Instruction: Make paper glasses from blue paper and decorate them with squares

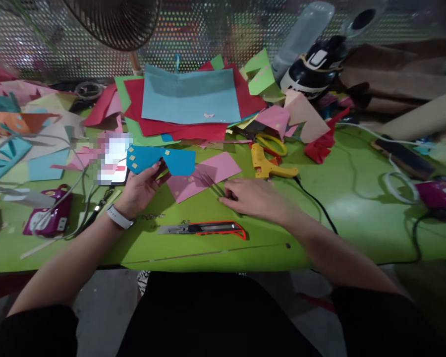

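Observation:
My left hand [143, 186] pinches the lower edge of a cut piece of blue paper [182, 161], which has small pale squares on it. Closed around a pair of tweezers [211, 182], my right hand [247, 196] hovers low at the right, the tips pointing left toward the blue paper. Beneath them a pink sheet [223, 168] with a few pale squares lies on the green tabletop [275, 223]. A utility knife [208, 228] with a black and orange handle rests in front of both hands, its blade to the left.
A yellow glue gun [263, 161] and yellow-handled scissors [270, 145] lie right of the pink sheet. Behind is a stack of coloured paper [189, 99]. A lit phone [115, 158] and a purple device [50, 215] are at the left. A black cord [317, 203] crosses the right side.

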The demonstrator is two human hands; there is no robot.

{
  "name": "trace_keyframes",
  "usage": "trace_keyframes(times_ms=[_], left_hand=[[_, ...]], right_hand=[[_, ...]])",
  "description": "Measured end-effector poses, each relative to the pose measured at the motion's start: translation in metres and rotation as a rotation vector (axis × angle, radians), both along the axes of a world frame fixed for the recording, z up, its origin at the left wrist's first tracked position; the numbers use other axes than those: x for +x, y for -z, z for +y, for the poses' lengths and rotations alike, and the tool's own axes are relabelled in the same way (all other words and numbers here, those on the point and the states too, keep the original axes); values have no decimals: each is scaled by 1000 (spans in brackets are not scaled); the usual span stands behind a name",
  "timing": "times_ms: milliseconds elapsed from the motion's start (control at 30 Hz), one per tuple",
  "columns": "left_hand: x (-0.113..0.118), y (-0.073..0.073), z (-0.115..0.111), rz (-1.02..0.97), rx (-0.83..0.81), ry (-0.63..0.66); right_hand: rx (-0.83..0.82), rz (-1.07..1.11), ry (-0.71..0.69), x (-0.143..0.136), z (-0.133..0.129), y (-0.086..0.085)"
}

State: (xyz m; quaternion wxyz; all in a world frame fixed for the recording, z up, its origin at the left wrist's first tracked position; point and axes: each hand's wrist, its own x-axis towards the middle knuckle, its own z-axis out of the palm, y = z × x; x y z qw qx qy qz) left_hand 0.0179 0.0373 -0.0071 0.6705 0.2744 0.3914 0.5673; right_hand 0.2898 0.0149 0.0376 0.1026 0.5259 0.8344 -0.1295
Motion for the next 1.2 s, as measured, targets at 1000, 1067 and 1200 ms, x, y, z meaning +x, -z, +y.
trace_keyframes(times_ms=[1000, 1067, 1200], left_hand=[[1, 3, -2, 6, -9, 94], [1, 4, -1, 3, -10, 103], [2, 5, -2, -4, 4, 112]], right_hand=[[460, 84, -671, 6, 17, 30], [468, 125, -692, 10, 21, 32], [542, 344, -592, 19, 18, 30]])
